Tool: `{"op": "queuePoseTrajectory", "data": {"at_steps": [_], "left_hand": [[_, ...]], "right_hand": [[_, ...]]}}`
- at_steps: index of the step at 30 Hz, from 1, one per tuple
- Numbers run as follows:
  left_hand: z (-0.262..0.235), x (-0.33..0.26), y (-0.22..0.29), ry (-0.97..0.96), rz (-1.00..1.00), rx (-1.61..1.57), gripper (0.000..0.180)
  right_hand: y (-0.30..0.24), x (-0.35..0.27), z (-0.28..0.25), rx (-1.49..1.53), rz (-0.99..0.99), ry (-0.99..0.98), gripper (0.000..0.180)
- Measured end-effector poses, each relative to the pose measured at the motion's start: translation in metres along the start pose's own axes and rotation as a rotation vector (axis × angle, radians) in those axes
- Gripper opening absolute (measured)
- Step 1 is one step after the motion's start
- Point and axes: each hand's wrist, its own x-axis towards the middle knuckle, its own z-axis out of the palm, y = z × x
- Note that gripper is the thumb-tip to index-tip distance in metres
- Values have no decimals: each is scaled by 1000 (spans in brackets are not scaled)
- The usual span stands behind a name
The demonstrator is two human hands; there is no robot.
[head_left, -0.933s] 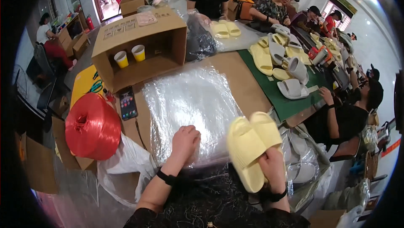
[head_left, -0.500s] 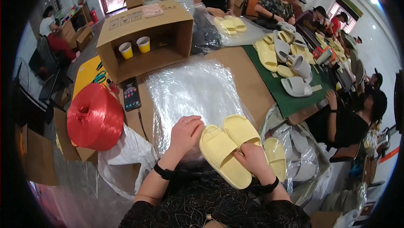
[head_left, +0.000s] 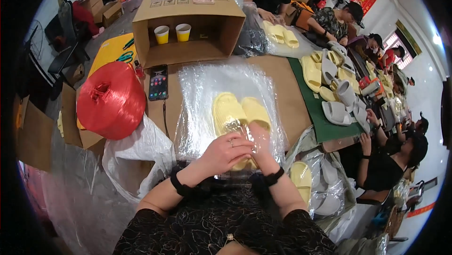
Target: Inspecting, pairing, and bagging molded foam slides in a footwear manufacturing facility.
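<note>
A pair of pale yellow slide slippers (head_left: pixel 229 107) lies inside a clear plastic bag (head_left: pixel 197 90) on top of a stack of such bags, in front of me. My right hand (head_left: pixel 261 141) reaches into the bag, its fingers in the slippers' straps, seen through the shiny film. Over the bag's mouth, beside my right wrist, my left hand (head_left: pixel 225 151) has its fingers bent together on the film edge. It partly covers the slippers' heel ends. Part of my right hand's grip is hidden under the straps.
A cardboard box (head_left: pixel 188 3) holding two yellow paper cups stands at the back. Left are a phone (head_left: pixel 158 82), scissors (head_left: pixel 125 57) and a red twine roll (head_left: pixel 111 100). A green mat (head_left: pixel 327 130) with several slippers lies right; a sack of slippers (head_left: pixel 329 179) stands nearer. Co-workers sit beyond.
My right hand has carried the slippers leftward from beside the bag stack into the top bag. My left hand has moved right and closed at the bag's mouth. The view has shifted.
</note>
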Motion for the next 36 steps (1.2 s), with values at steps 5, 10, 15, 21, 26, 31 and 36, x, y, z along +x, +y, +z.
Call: {"op": "queuePoseTrajectory", "data": {"at_steps": [5,10,15,21,26,31,36], "left_hand": [[-17,-7,7,-18,-18,-84,13],[-31,-26,-2,-47,-117,-42,14],[-43,-44,-21,93,-251,15,22],[-31,-45,-67,93,-422,372,46],[-5,-51,-93,34,-517,370,62],[3,-57,-88,-18,-538,403,65],[5,-62,-90,-26,-516,435,75]], "right_hand": [[-15,64,10,-169,297,77,37],[4,62,18,171,352,-20,50],[-12,-27,-16,129,-48,-64,62],[-49,-57,-118,848,169,-1058,37],[-29,-6,-106,622,216,-110,22],[-4,72,-41,152,225,-70,42],[-3,92,26,-304,184,-19,56]]}}
